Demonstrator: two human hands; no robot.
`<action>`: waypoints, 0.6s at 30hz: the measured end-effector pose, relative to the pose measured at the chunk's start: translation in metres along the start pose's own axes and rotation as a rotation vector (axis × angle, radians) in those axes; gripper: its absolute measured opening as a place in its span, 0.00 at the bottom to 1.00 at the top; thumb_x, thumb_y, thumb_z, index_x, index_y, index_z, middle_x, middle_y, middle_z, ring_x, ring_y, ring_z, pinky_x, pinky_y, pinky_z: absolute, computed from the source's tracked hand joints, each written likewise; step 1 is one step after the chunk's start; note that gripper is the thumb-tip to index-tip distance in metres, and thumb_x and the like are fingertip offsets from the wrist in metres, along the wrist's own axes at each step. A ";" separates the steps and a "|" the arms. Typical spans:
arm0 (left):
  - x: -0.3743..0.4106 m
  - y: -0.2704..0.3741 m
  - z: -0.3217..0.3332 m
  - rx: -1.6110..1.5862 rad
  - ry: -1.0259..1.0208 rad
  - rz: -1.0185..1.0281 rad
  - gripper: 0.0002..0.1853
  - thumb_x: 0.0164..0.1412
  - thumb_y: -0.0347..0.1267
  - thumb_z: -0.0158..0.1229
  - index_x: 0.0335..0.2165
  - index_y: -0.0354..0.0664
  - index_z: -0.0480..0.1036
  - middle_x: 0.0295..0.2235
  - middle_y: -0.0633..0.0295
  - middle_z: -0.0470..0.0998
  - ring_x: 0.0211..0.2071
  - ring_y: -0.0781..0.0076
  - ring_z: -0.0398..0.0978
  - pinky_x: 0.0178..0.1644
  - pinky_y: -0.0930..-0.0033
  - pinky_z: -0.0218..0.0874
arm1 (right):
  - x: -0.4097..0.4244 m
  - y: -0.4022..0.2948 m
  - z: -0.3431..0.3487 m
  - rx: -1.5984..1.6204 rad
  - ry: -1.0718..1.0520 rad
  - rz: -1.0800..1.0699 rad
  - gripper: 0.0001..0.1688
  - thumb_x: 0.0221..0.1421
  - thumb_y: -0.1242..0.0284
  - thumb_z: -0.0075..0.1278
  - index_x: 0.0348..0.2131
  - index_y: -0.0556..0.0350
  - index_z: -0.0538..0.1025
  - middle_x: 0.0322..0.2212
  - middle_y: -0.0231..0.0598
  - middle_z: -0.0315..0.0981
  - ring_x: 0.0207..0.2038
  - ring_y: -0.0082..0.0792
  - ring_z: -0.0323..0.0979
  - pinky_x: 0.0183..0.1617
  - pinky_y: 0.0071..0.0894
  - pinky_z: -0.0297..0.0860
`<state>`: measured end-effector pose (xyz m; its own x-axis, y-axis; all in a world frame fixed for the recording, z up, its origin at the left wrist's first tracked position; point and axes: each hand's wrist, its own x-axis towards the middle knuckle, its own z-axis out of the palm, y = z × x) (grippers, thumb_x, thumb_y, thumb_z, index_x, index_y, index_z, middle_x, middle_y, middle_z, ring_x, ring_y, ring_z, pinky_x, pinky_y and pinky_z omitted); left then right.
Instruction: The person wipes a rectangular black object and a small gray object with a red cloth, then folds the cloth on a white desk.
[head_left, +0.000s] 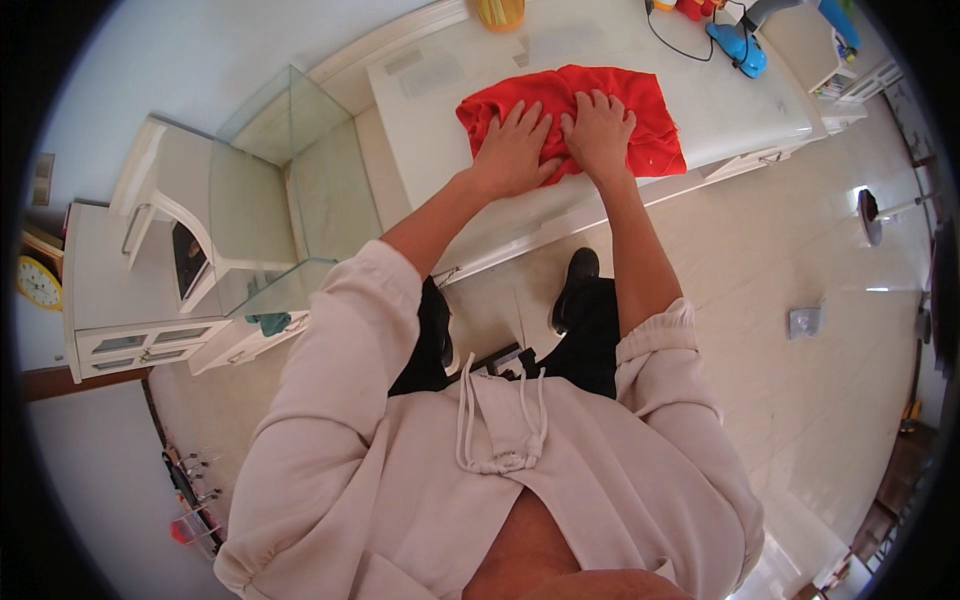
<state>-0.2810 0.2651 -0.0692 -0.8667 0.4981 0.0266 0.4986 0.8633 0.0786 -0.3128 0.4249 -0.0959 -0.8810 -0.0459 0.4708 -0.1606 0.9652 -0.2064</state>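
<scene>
A bright red cloth (645, 97), gathered into a rumpled folded bundle, lies on the white cabinet top (720, 105) before me. My left hand (517, 150) rests palm down on its left half, with the fingers spread and the thumb pointing towards the right hand. Just beside it, my right hand (600, 135) presses on the middle of the cloth, fingers slightly bent and apart. Neither hand visibly pinches the fabric; the part under the palms is hidden.
Left of the cabinet top stands a glass tank (300, 180). A yellow container (501, 13) sits at the back edge. A blue lamp base (739, 49) with a dark cord is at the back right. A small packet (805, 322) lies on the tiled floor.
</scene>
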 end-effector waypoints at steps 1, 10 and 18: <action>-0.006 0.000 -0.001 -0.012 0.015 0.003 0.40 0.57 0.52 0.50 0.61 0.41 0.52 0.63 0.50 0.49 0.64 0.49 0.44 0.60 0.37 0.44 | -0.001 -0.001 -0.001 0.005 0.018 -0.017 0.23 0.51 0.57 0.52 0.43 0.51 0.73 0.48 0.43 0.67 0.54 0.50 0.60 0.55 0.63 0.53; -0.008 0.002 0.002 -0.010 0.020 -0.037 0.41 0.57 0.53 0.49 0.61 0.42 0.51 0.64 0.51 0.47 0.65 0.49 0.42 0.61 0.33 0.40 | -0.004 -0.016 -0.009 0.038 -0.043 0.033 0.30 0.54 0.55 0.48 0.51 0.52 0.69 0.53 0.48 0.62 0.58 0.52 0.56 0.58 0.65 0.49; 0.009 -0.001 0.007 -0.038 0.062 -0.040 0.43 0.56 0.55 0.49 0.62 0.43 0.50 0.64 0.50 0.46 0.65 0.46 0.40 0.61 0.32 0.38 | 0.008 -0.008 0.008 0.045 -0.013 0.062 0.28 0.57 0.59 0.45 0.54 0.51 0.67 0.56 0.52 0.57 0.60 0.53 0.52 0.62 0.63 0.46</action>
<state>-0.2893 0.2688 -0.0755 -0.8859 0.4561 0.0845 0.4634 0.8782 0.1182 -0.3224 0.4148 -0.0974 -0.8955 0.0095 0.4449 -0.1255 0.9538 -0.2730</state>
